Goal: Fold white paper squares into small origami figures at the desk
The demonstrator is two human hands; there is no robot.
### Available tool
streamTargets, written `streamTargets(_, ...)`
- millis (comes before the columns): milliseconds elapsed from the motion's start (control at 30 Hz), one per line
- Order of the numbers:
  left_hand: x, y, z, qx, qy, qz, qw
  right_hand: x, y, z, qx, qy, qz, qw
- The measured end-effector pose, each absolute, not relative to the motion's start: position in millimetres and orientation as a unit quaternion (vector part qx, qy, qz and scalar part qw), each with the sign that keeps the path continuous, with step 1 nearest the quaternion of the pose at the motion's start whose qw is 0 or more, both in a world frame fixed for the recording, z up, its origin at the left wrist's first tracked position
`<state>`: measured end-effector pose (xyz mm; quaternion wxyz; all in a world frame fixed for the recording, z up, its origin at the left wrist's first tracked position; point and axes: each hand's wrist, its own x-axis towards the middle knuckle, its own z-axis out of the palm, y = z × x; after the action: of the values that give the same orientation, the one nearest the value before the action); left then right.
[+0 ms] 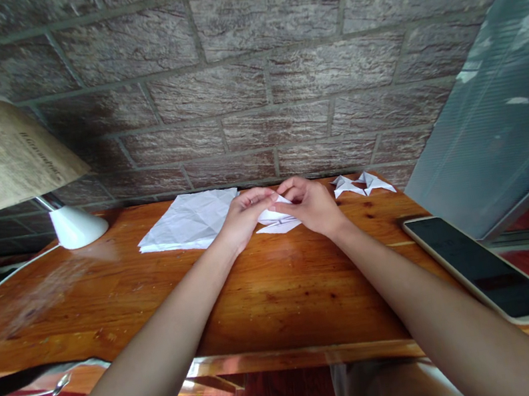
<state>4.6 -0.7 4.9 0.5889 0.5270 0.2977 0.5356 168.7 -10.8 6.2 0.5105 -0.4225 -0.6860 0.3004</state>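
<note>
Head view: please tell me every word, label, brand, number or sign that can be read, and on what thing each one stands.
"llection": on the lampshade, upper print; the word's start is unclear.
"GravurePrint": on the lampshade, lower print, as best I can read; marks just before it are unclear.
Lampshade's fine print: too small and faint to read.
Phone: no readable text on its dark screen.
Folded paper in the hands: no text visible.

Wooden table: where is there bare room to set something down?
Bare table shows between the left forearm and right forearm, before the hands. Another patch lies between the lamp, the paper sheets and the left forearm. The wall side is crowded: sheets, left hand and right hand with folded paper, then folded pieces. The phone takes the right side.
</note>
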Motion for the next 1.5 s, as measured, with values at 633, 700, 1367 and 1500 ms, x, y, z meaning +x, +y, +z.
streamTargets(633, 6, -7, 6, 0.591, 0.358, 0.498, 0.524, 175, -5, 1, -0.412, -0.6, 0.461, 0.508)
streamTargets(700, 6, -5, 4, 0.599, 0.362, 0.502, 0.508, 175, -6, 0, -0.409, -0.591, 0.483, 0.499)
streamTargets(1367, 4, 0, -1, 0.565, 0.364, 0.492, 0.554, 181, -3, 2, -0.475, -0.623, 0.275, 0.558)
streamTargets(1500, 1, 4, -3, 0.513, 0.362, 0.505, 0.592, 181, -4, 8, -0.441, -0.588, 0.363, 0.572)
